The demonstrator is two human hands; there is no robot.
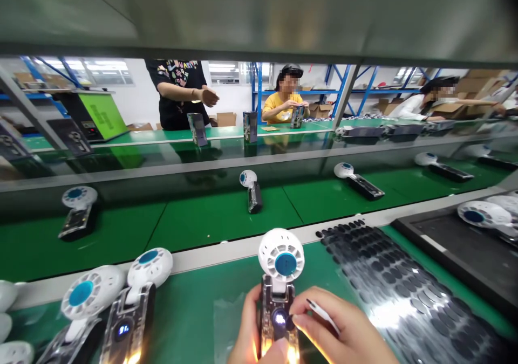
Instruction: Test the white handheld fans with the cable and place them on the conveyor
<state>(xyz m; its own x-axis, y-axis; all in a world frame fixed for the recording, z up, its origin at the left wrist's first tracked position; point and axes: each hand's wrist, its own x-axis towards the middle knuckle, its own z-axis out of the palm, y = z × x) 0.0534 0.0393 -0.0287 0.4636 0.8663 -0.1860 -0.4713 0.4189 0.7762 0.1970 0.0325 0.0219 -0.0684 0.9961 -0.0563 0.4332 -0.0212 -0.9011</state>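
Note:
My left hand (247,331) is closed around a small handheld fan (280,261) with a white round head, a turquoise centre and a dark see-through handle. The handle faces me, its small display lit and lights glowing near the bottom. At the handle's right edge, my right hand (332,326) pinches a small dark disc (290,322) between thumb and forefinger. Tucked in the same hand is a white pen-like tool (322,314) with a dark tip. Right of my hands lies a clear sheet of black round stickers (388,272).
Two more lit fans (129,321) lie at the lower left, with white fan heads at the edge. Several fans ride the green conveyor belt (202,213). A black tray (457,251) sits at right. Co-workers (281,108) and boxes stand beyond; a shelf hangs overhead.

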